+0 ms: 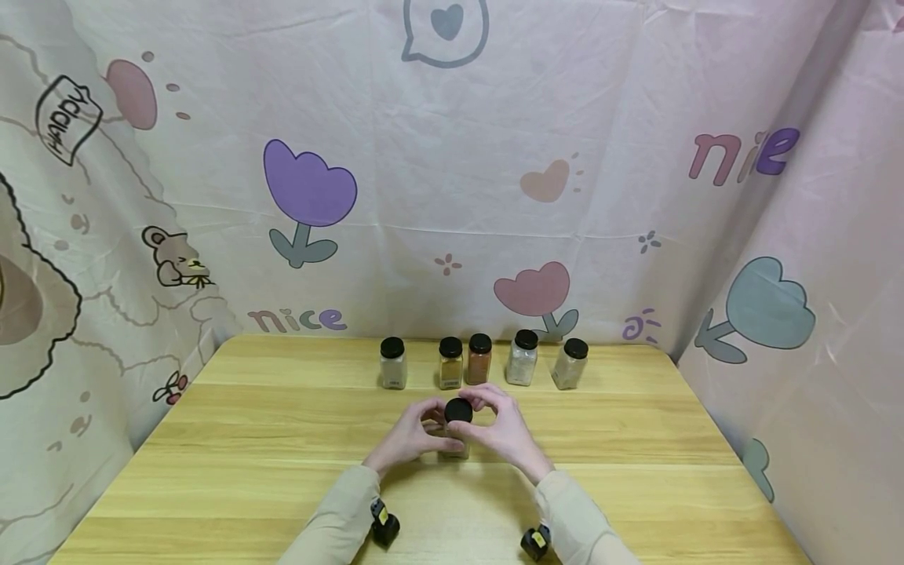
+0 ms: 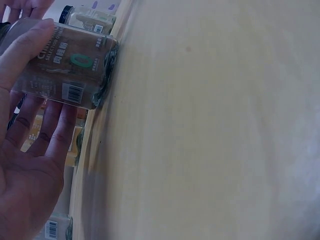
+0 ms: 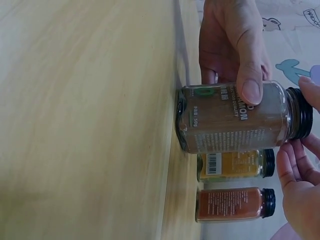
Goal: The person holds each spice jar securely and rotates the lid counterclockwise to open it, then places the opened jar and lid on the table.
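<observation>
A glass spice jar of brown cinnamon powder point(image 3: 225, 120) stands upright at the middle of the table, its base at the tabletop. My left hand point(image 1: 415, 435) grips the body from the left, thumb across the label and fingers behind. Around the black screw lid point(image 1: 458, 410), which sits on the jar, my right hand point(image 1: 503, 430) has its thumb and fingers curled. The left wrist view shows the jar's barcode and green mark; its lid is mostly out of that frame.
Behind the hands stands a row of black-lidded jars: a pale one point(image 1: 393, 369), a yellow one point(image 1: 450, 370), an orange-red one point(image 1: 478, 366), a white one point(image 1: 521, 366) and a beige one point(image 1: 569, 370). A printed curtain point(image 1: 424, 275) hangs behind the wooden table point(image 1: 282, 439).
</observation>
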A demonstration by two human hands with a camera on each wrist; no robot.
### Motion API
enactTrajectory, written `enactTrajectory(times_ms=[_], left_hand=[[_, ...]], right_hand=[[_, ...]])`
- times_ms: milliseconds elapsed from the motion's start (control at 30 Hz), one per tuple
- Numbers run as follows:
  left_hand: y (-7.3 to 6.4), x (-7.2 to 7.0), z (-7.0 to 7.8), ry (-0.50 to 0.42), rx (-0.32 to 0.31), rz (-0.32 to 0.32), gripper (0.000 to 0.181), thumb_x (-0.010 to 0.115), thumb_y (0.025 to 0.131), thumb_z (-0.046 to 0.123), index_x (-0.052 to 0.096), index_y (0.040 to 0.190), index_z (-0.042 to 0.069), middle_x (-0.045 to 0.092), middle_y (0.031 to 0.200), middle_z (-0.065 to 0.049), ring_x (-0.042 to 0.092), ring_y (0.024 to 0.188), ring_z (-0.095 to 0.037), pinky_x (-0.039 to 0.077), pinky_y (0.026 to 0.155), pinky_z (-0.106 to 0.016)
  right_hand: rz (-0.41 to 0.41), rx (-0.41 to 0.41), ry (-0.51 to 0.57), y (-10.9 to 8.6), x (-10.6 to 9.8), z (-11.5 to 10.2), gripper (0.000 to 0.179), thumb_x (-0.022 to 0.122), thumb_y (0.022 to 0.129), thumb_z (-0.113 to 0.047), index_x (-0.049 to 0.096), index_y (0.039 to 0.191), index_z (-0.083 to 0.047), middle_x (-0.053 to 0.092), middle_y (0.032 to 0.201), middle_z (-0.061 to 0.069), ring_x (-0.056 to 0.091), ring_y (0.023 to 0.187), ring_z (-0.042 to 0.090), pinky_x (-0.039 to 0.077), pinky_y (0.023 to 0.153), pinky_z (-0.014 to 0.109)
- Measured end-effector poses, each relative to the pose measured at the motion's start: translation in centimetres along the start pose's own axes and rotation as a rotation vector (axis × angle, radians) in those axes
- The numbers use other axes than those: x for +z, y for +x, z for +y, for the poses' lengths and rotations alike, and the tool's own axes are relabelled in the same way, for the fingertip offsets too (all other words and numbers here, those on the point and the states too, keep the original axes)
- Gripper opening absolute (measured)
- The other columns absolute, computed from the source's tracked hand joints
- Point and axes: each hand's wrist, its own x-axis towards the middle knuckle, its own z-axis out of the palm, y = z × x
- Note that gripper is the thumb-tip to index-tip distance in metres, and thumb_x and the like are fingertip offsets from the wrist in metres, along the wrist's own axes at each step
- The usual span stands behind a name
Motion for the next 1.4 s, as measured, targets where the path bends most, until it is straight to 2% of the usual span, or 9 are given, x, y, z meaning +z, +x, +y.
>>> enactTrajectory(times_ms=[133, 267, 467, 800, 1033, 1200, 1400], left_hand=[[0.04, 0.04, -0.17, -0.005, 0.001, 0.001, 0.042, 0.087, 0.078, 0.012, 0.064, 0.112, 0.005, 0.069, 0.112, -0.01, 0.067, 0.099, -0.014, 0.057, 0.092, -0.022], [0.04, 0.04, -0.29, -0.001, 0.004, 0.0, 0.041, 0.087, 0.078, 0.012, 0.064, 0.112, 0.006, 0.069, 0.111, -0.01, 0.067, 0.097, -0.013, 0.057, 0.09, -0.021], [0.02, 0.03, -0.32, 0.001, 0.002, -0.006, 0.042, 0.087, 0.078, 0.013, 0.064, 0.113, 0.006, 0.069, 0.11, -0.01, 0.067, 0.097, -0.012, 0.057, 0.09, -0.021], [0.0, 0.01, -0.3, -0.011, -0.004, -0.009, 0.042, 0.087, 0.078, 0.013, 0.064, 0.112, 0.005, 0.07, 0.112, -0.011, 0.068, 0.098, -0.012, 0.057, 0.091, -0.021], [0.06, 0.0, -0.35, 0.006, -0.003, -0.003, 0.042, 0.088, 0.078, 0.014, 0.064, 0.112, 0.007, 0.07, 0.11, -0.009, 0.067, 0.098, -0.014, 0.057, 0.089, -0.022], [0.07, -0.01, -0.31, 0.002, -0.01, -0.005, 0.042, 0.088, 0.078, 0.014, 0.064, 0.112, 0.006, 0.07, 0.11, -0.009, 0.067, 0.099, -0.015, 0.057, 0.09, -0.022], [0.11, -0.03, -0.32, -0.005, -0.007, -0.005, 0.042, 0.088, 0.078, 0.013, 0.064, 0.111, 0.005, 0.069, 0.11, -0.009, 0.067, 0.099, -0.016, 0.056, 0.094, -0.021]], right_hand=[[0.007, -0.007, -0.011, 0.0, 0.06, 0.01, 0.04, 0.088, 0.078, -0.018, 0.073, 0.115, -0.012, 0.071, 0.109, 0.005, 0.059, 0.093, 0.015, 0.054, 0.088, 0.034], [-0.011, -0.032, -0.012, 0.04, 0.1, 0.24, 0.038, 0.085, 0.08, -0.013, 0.073, 0.116, -0.013, 0.071, 0.111, 0.004, 0.059, 0.095, 0.011, 0.054, 0.089, 0.026], [-0.008, -0.086, -0.027, -0.07, 0.18, 0.46, 0.039, 0.084, 0.081, -0.012, 0.072, 0.118, -0.01, 0.071, 0.114, 0.008, 0.062, 0.099, 0.015, 0.054, 0.091, 0.026], [0.037, -0.001, -0.048, -0.12, 0.32, 0.15, 0.043, 0.09, 0.075, -0.019, 0.073, 0.114, -0.014, 0.07, 0.108, 0.001, 0.058, 0.094, 0.011, 0.053, 0.09, 0.03], [0.002, -0.065, -0.03, -0.05, 0.34, 0.48, 0.039, 0.085, 0.08, -0.012, 0.073, 0.117, -0.009, 0.071, 0.113, 0.006, 0.061, 0.098, 0.012, 0.057, 0.09, 0.034], [-0.014, -0.052, -0.002, -0.01, 0.2, 0.49, 0.042, 0.085, 0.081, -0.012, 0.071, 0.12, -0.008, 0.07, 0.117, 0.01, 0.063, 0.102, 0.017, 0.056, 0.094, 0.031], [0.012, -0.033, 0.043, -0.05, 0.22, 0.47, 0.045, 0.087, 0.078, -0.015, 0.071, 0.12, -0.006, 0.068, 0.118, 0.019, 0.062, 0.101, 0.025, 0.053, 0.095, 0.026]])
